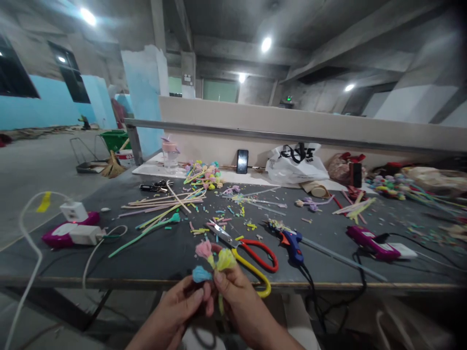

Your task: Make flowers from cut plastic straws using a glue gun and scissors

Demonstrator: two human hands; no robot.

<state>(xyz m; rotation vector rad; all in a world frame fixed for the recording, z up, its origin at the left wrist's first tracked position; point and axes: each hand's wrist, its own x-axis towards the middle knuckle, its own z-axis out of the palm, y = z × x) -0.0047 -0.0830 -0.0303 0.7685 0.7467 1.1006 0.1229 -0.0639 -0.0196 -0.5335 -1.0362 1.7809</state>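
Together left hand, right hand pinch flowers; scissors beyond, glue gun rightward

Workshop, glue gun, scissors, concrete beams

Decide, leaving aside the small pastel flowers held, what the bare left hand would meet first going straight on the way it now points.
Probably the bare right hand: it lies just ahead of the left hand, rightward in the picture; exact depth is unclear.
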